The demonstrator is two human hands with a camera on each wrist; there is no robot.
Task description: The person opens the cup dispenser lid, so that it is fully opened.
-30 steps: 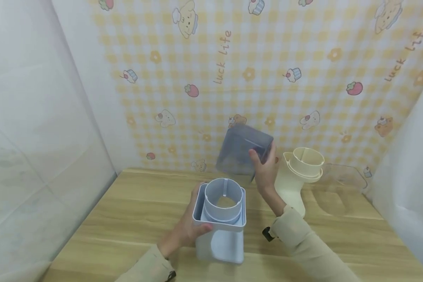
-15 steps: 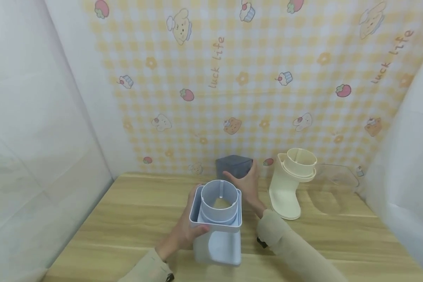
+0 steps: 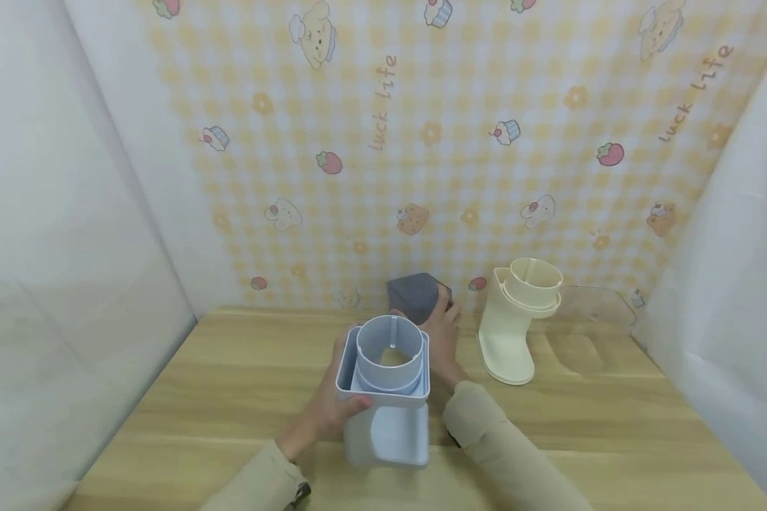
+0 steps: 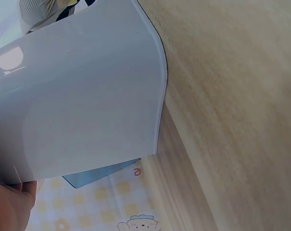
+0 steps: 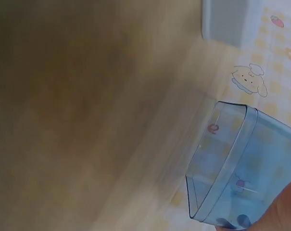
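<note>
My left hand (image 3: pixel 329 404) grips a pale blue-grey plastic dispenser base (image 3: pixel 383 400), with a round collar in its square top and a scooped front. In the left wrist view, the base's smooth side (image 4: pixel 87 96) fills much of the frame, above part of my hand (image 4: pixel 10 207). By the back wall, my right hand (image 3: pixel 444 341) holds a translucent blue-grey container (image 3: pixel 412 294), low at the table's rear edge. The right wrist view shows this container (image 5: pixel 253 159) with its banded end toward the table and my hand (image 5: pixel 282 209) against its side. The base partly hides my right thumb.
A cream dispenser base (image 3: pixel 511 326) of the same shape stands on the wooden table (image 3: pixel 243 397), right of my right hand. Behind it lies a clear transparent container (image 3: pixel 591 319). A checked curtain (image 3: pixel 460 177) closes off the back, and white sheets (image 3: pixel 735 248) hang at the sides.
My right hand has lowered the tilted blue-grey container to the back of the table, and its fingers have shifted along the side. My left hand keeps hold of the base.
</note>
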